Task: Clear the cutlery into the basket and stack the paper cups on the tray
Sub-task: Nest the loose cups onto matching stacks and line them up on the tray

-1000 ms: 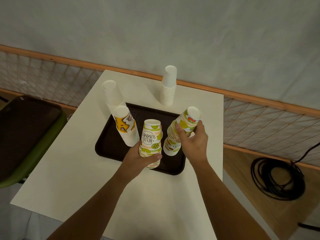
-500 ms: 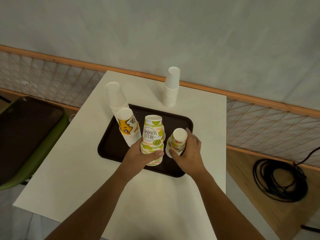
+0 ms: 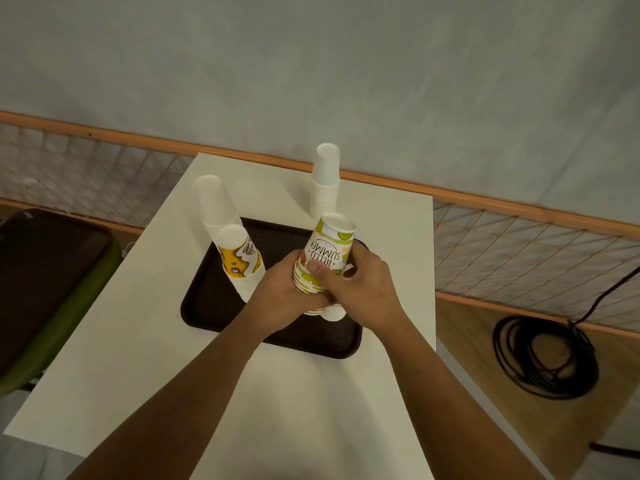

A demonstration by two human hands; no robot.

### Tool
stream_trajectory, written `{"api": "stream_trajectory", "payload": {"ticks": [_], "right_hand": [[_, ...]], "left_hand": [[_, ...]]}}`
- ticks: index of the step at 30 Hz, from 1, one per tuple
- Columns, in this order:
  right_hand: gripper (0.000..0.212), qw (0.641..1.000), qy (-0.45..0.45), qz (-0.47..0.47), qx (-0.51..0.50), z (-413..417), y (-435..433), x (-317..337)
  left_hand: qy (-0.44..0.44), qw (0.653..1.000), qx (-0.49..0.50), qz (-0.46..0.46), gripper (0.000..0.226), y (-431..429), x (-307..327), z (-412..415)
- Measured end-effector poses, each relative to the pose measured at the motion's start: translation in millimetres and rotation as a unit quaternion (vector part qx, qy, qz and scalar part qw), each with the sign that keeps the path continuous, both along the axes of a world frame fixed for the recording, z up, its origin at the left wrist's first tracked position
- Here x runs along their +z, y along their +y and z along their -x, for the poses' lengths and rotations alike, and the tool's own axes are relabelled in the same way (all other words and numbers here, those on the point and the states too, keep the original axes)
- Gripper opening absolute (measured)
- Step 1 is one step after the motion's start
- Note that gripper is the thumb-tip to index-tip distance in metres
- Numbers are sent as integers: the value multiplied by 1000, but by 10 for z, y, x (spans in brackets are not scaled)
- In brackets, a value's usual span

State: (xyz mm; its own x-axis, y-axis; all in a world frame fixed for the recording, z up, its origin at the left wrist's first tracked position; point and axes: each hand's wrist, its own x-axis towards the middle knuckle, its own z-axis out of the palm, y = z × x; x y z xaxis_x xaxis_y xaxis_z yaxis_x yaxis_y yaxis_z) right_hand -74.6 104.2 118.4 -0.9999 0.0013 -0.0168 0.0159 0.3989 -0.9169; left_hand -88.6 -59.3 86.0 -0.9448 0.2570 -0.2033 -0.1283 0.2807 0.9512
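Observation:
A dark brown tray (image 3: pixel 221 306) lies on the white table (image 3: pixel 138 341). Both hands grip a stack of lime-patterned "Hello Summer" cups (image 3: pixel 329 251), upside down and tilted right over the tray's right side: my left hand (image 3: pixel 277 299) from the left, my right hand (image 3: pixel 360 289) from the right. White cup rims (image 3: pixel 334 311) show beneath my hands. A yellow-patterned cup stack (image 3: pixel 240 261) stands on the tray's left part, with a plain white stack (image 3: pixel 213 202) just behind it. Another white cup stack (image 3: pixel 325 181) stands on the table behind the tray. No cutlery or basket is visible.
A wall with an orange rail (image 3: pixel 485 199) and wire mesh runs behind the table. A green chair with a dark seat (image 3: pixel 52 271) stands to the left. A coiled black cable (image 3: pixel 543 358) lies on the wooden floor at right.
My right hand left the fruit-patterned stack and joined my left hand on the lime-patterned stack, which has shifted right and tilted. The fruit-patterned stack is now hidden behind my hands.

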Motion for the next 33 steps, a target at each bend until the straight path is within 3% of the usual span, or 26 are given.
{"api": "stream_trajectory", "payload": {"ticks": [6,10,14,19,33], "right_hand": [[34,994,-9,93,-65,11,37,7],[23,977,12,169,-131,39,185,81],[38,980,64,70,-177,72,307,47],[49,984,107,-78,-115,78,308,-204],[62,987,74,-128,-65,10,209,-973]], "left_hand": [[-4,998,-5,-66,88,48,81,-10],[-19,994,34,-103,81,20,43,-6],[7,995,84,-58,58,7,21,19],[32,995,92,-26,54,18,-12,33],[52,998,30,5,41,212,-62,37]]}}
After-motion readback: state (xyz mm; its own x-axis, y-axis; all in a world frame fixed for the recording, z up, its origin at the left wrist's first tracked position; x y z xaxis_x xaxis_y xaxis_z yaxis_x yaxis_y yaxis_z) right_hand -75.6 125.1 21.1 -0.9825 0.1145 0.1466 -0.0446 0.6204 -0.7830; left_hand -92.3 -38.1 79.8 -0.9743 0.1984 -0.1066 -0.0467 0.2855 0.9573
